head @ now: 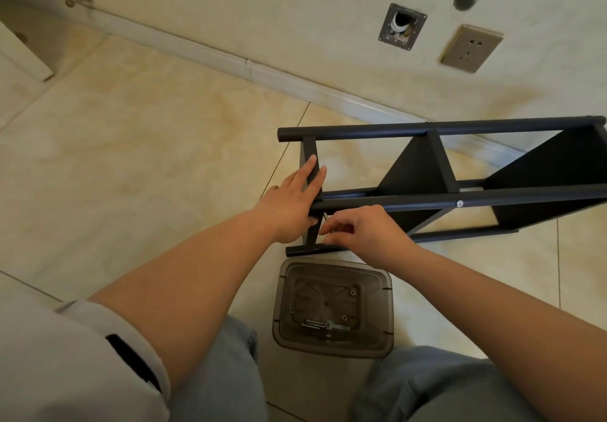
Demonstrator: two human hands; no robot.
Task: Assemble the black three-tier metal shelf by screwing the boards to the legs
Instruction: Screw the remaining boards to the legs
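Head view: bin (333,306) is seen at 6 o'clock of shelf (427,185); board (312,171) is pressed by flat left hand (292,204); small screw (325,217), half hidden, is pinched by right hand (364,234).

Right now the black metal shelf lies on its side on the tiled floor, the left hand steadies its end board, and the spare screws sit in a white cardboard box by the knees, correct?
Not quite. In the head view the spare screws lie in a translucent grey plastic tub, not a white cardboard box. The rest holds: the black metal shelf lies on its side on the tiled floor, and the left hand steadies its end board.
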